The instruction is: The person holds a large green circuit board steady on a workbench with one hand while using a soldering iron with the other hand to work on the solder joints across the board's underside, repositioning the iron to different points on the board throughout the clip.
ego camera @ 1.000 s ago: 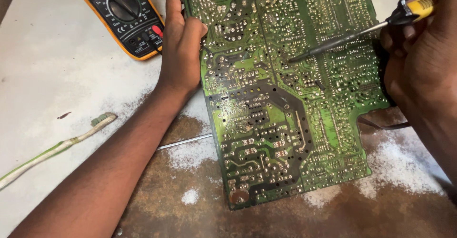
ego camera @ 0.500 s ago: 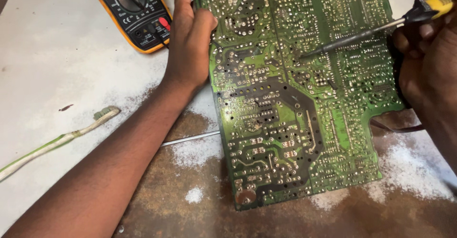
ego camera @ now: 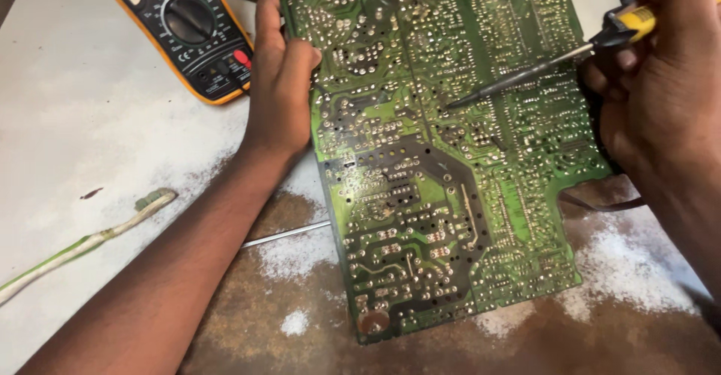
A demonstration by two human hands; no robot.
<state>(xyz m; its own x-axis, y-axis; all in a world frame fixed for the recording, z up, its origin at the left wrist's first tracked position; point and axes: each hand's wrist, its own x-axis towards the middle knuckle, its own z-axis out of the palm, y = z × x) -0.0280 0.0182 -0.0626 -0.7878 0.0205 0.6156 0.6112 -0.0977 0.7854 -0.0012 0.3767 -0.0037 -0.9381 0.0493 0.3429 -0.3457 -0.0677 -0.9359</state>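
A large green circuit board [ego camera: 443, 157] lies solder side up across the worn table, tilted slightly. My left hand [ego camera: 279, 82] grips its left edge, fingers curled over the rim. My right hand [ego camera: 661, 82] at the right holds a soldering iron [ego camera: 541, 69] with a yellow and black handle. Its dark metal tip touches the board's solder joints near the upper middle.
A yellow and black multimeter [ego camera: 188, 30] with a round dial sits at the upper left, beside my left hand. A worn toothbrush [ego camera: 82, 241] lies at the lower left. A thin metal rod [ego camera: 285, 234] pokes out under the board. The table [ego camera: 90, 135] is white with rusty brown patches.
The view has shifted a little, so board and multimeter sit slightly lower and to the right. The iron's tip stays on the board's upper middle; both hands keep their grips.
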